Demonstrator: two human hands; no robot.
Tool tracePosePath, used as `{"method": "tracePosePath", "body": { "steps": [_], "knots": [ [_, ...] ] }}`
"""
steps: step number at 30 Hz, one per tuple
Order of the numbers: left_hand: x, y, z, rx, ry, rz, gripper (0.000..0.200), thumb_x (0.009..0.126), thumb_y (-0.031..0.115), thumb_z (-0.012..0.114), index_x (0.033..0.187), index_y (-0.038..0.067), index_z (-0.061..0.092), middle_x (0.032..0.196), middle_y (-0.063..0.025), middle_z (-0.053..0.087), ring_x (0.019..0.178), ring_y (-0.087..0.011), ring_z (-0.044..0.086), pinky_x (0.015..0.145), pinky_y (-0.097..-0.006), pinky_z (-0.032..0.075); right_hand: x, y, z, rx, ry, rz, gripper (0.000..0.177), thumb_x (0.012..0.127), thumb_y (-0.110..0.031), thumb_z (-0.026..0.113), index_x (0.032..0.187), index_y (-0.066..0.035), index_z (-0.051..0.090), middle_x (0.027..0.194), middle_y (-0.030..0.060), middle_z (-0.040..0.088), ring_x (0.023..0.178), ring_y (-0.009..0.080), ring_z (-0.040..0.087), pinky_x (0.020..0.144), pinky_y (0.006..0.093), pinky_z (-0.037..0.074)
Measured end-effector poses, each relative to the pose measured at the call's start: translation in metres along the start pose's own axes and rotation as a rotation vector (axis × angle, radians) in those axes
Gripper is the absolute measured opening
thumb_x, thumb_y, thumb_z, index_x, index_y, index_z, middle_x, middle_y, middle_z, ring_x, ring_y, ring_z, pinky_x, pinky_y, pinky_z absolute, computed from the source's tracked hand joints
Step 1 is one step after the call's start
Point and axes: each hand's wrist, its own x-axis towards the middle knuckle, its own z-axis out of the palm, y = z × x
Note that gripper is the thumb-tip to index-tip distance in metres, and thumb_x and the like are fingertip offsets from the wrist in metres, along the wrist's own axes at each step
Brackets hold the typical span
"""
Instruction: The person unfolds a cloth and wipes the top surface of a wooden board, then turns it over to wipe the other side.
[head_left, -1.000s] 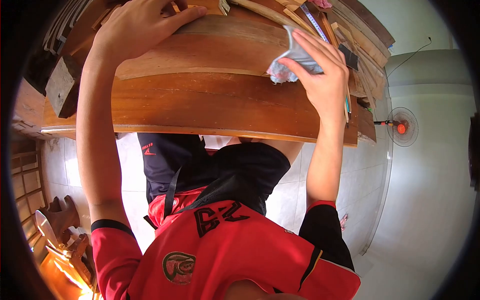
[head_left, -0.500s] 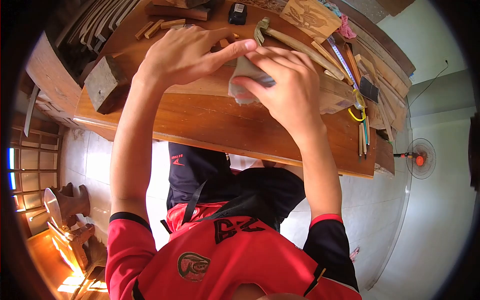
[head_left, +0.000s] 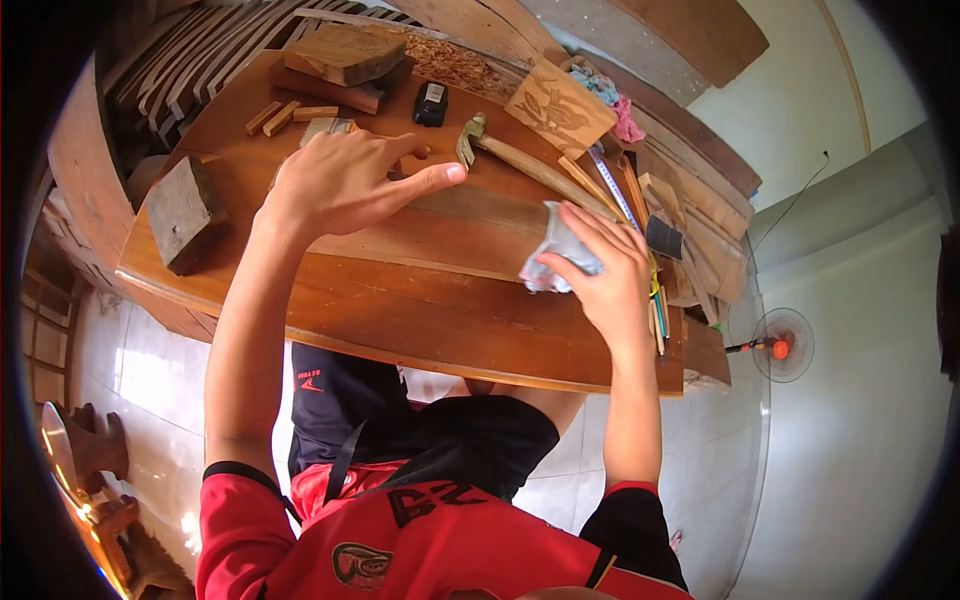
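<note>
Grey-blue cloth: bunched in the right hand point(head_left: 610, 285), over the right part of the long board; it point(head_left: 570, 252) is gripped between thumb and fingers.
Left hand point(head_left: 345, 185): loose, grasping nothing visible, thumb and fingers spread over the left part of the board; whether it touches the wood cannot be told.
Long board point(head_left: 465, 232): lies lengthwise across the wooden table point(head_left: 400, 310), partly hidden by both hands.
Hammer point(head_left: 530, 165): just beyond the board, its claw head toward the left hand, its handle slanting toward the right hand.
Black case point(head_left: 430, 104): left of the hammer head, white label up.
Patterned wooden panel point(head_left: 560, 108): beyond the hammer handle.
Wooden sticks point(head_left: 283, 117): grouped beyond the left hand, near stacked blocks point(head_left: 345, 58).
Weathered block point(head_left: 183, 215): at the table's left side.
Pencils point(head_left: 659, 320): near the table's right end.
Pink cloth point(head_left: 627, 121): right of the panel.
</note>
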Motion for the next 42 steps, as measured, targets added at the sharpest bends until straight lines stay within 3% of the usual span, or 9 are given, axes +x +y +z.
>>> {"method": "tracePosePath", "body": {
  "steps": [7, 20, 32, 35, 38, 42],
  "knots": [
    [0.002, 0.001, 0.001, 0.040, 0.016, 0.010, 0.081, 0.102, 0.084, 0.044, 0.119, 0.013, 0.079, 0.081, -0.0146, 0.075, 0.092, -0.0367, 0.074, 0.090, -0.0499, 0.053, -0.022, 0.054, -0.028, 0.054, -0.101, 0.035, 0.060, 0.081, -0.026, 0.094, 0.135, -0.006, 0.077, 0.138, 0.0110, 0.077, 0.131, 0.0270, 0.069, 0.118, 0.0450, 0.043],
    [0.008, 0.000, 0.006, 0.066, 0.027, 0.019, 0.081, 0.101, 0.084, 0.047, 0.120, 0.013, 0.080, 0.081, -0.0147, 0.075, 0.093, -0.0366, 0.075, 0.090, -0.0498, 0.055, -0.002, 0.030, -0.007, 0.040, -0.066, -0.057, 0.059, 0.082, -0.035, 0.094, 0.133, -0.009, 0.079, 0.135, 0.0093, 0.078, 0.132, 0.0289, 0.070, 0.119, 0.0477, 0.043],
    [0.007, 0.000, 0.005, 0.102, 0.031, 0.043, 0.079, 0.101, 0.082, 0.048, 0.122, 0.013, 0.080, 0.090, -0.0142, 0.080, 0.096, -0.0371, 0.077, 0.090, -0.0488, 0.057, 0.027, -0.008, 0.013, 0.093, -0.068, -0.132, 0.057, 0.083, -0.038, 0.092, 0.131, -0.009, 0.081, 0.136, 0.0061, 0.079, 0.133, 0.0263, 0.070, 0.119, 0.0467, 0.044],
    [0.014, -0.014, 0.025, 0.023, 0.262, 0.143, 0.086, 0.094, 0.092, 0.048, 0.114, 0.018, 0.087, 0.073, -0.0189, 0.075, 0.083, -0.0393, 0.079, 0.080, -0.0489, 0.063, 0.029, -0.009, 0.015, 0.084, -0.079, -0.119, 0.057, 0.083, -0.039, 0.092, 0.130, -0.009, 0.081, 0.135, 0.0062, 0.079, 0.133, 0.0264, 0.070, 0.118, 0.0465, 0.044],
    [0.015, -0.012, 0.021, 0.009, 0.199, 0.115, 0.087, 0.093, 0.093, 0.047, 0.116, 0.019, 0.087, 0.076, -0.0187, 0.077, 0.086, -0.0396, 0.079, 0.082, -0.0488, 0.063, 0.029, -0.009, 0.016, 0.093, -0.078, -0.107, 0.057, 0.083, -0.039, 0.092, 0.130, -0.009, 0.081, 0.135, 0.0062, 0.079, 0.133, 0.0267, 0.070, 0.118, 0.0463, 0.044],
    [0.016, -0.017, 0.029, 0.045, 0.265, 0.150, 0.090, 0.093, 0.094, 0.047, 0.103, 0.014, 0.087, 0.066, -0.0197, 0.071, 0.076, -0.0397, 0.078, 0.075, -0.0493, 0.062, 0.028, -0.010, 0.015, 0.103, -0.077, -0.109, 0.057, 0.083, -0.039, 0.092, 0.130, -0.009, 0.081, 0.135, 0.0062, 0.079, 0.132, 0.0268, 0.070, 0.118, 0.0464, 0.044]
  ]
}}
